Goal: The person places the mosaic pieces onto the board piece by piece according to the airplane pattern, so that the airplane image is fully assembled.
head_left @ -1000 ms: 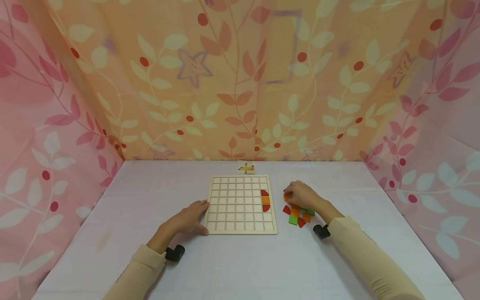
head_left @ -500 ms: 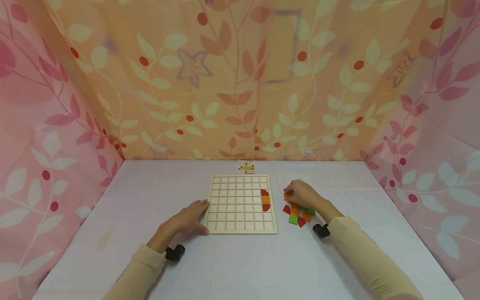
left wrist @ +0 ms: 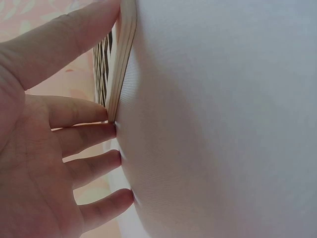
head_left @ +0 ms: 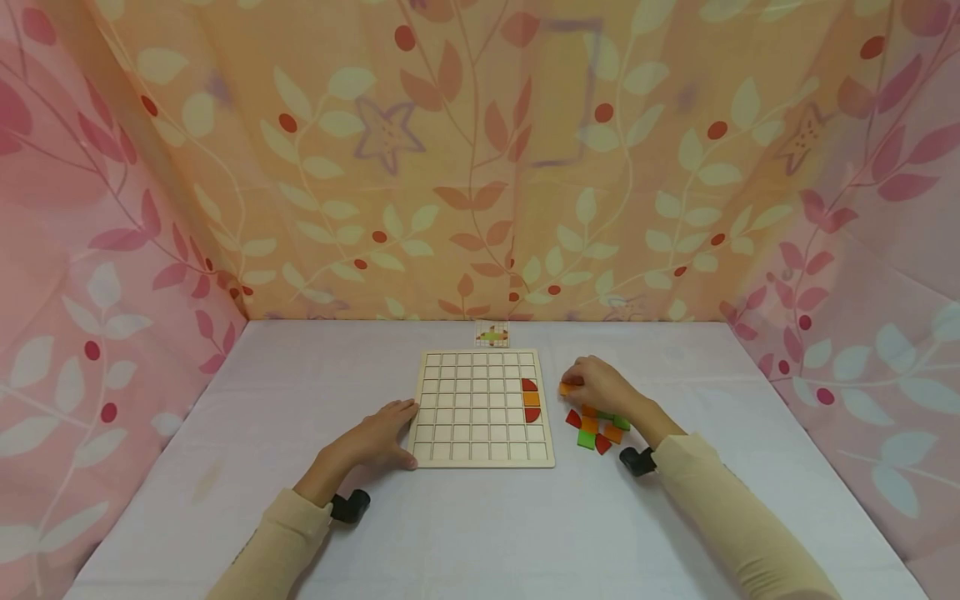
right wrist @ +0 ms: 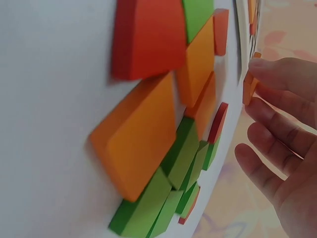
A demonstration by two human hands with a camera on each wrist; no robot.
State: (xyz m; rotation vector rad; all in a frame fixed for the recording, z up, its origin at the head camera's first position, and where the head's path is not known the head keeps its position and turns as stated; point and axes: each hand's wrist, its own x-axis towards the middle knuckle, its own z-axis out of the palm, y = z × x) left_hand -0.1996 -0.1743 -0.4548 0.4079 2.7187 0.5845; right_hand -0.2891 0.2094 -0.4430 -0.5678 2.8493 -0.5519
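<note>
A wooden grid board [head_left: 481, 461] lies on the white table, with an orange square tile [head_left: 532, 399] between two red rounded tiles [head_left: 529, 385] in its right column. My left hand [head_left: 378, 435] touches the board's left edge, fingers spread; the left wrist view shows the thumb and fingertips along the rim. My right hand [head_left: 603, 385] pinches an orange square tile [right wrist: 251, 84] between thumb and fingers, right of the board. Below that hand lies a loose pile of orange, green and red tiles, a green tile [head_left: 587, 439] at its near side. Part of the pile is hidden under the hand.
Behind the board is a small card [head_left: 492, 335] printed with a coloured pattern on a grid. Patterned cloth [head_left: 480, 167] hangs at the back and both sides of the table. Black wrist cameras [head_left: 349, 505] sit on both wrists.
My right hand has moved slightly left and away from me with the orange tile, off the pile towards the board. The left hand and the board have stayed in place.
</note>
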